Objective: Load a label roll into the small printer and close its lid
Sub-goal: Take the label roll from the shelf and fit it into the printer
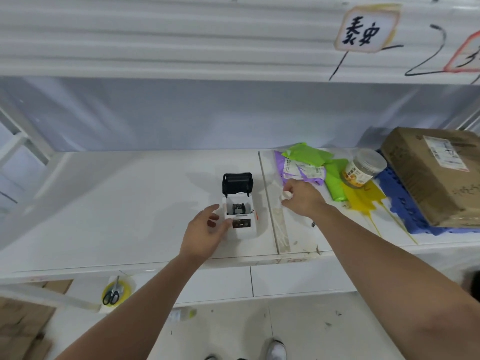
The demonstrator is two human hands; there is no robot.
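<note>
A small white printer stands on the white shelf, its black lid tipped up and back so the roll bay shows. My left hand rests against the printer's left side, fingers spread, thumb touching the front corner. To the right of the printer, my right hand is closed around a small white label roll, held just above the shelf. Only the roll's end peeks out from my fingers.
Green, purple and yellow mailer bags lie at the right rear with a lidded jar. A cardboard box sits on a blue pallet. Scissors in a tape roll rest on a lower ledge.
</note>
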